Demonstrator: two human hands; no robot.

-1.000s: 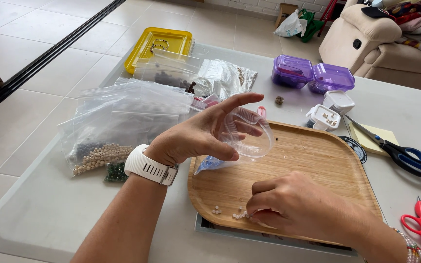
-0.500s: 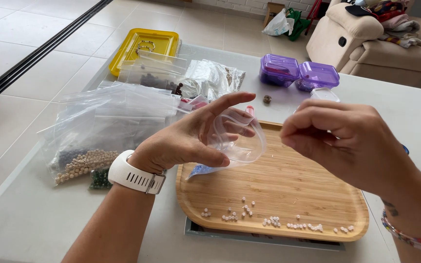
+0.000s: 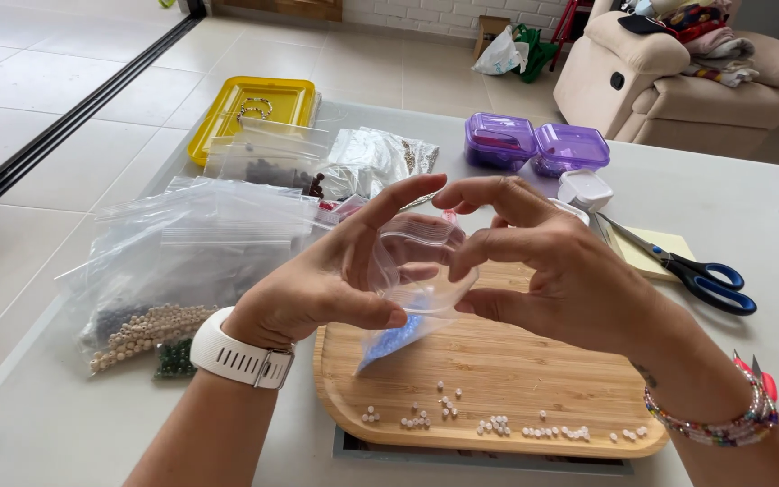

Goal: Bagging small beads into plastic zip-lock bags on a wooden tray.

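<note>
My left hand [image 3: 335, 271], with a white watch on the wrist, grips a small clear zip bag [image 3: 412, 293] whose lower corner holds blue beads. My right hand [image 3: 552, 261] is at the bag's open top, thumb and fingers pinching its rim. Both hands hover above a wooden tray [image 3: 498, 379]. Several small white beads [image 3: 498, 426] lie in a row along the tray's near edge.
Clear zip bags of beads [image 3: 173, 271] pile at the left. Behind them sits a yellow tray [image 3: 250, 108]. Two purple boxes [image 3: 534, 144], a small white box [image 3: 585, 189], blue-handled scissors [image 3: 696, 271] on a yellow note pad, and red-handled pliers [image 3: 764, 379] lie to the right.
My right hand rose from the tray's near edge, where it left white beads, and came to the bag's mouth. The left hand kept holding the bag.
</note>
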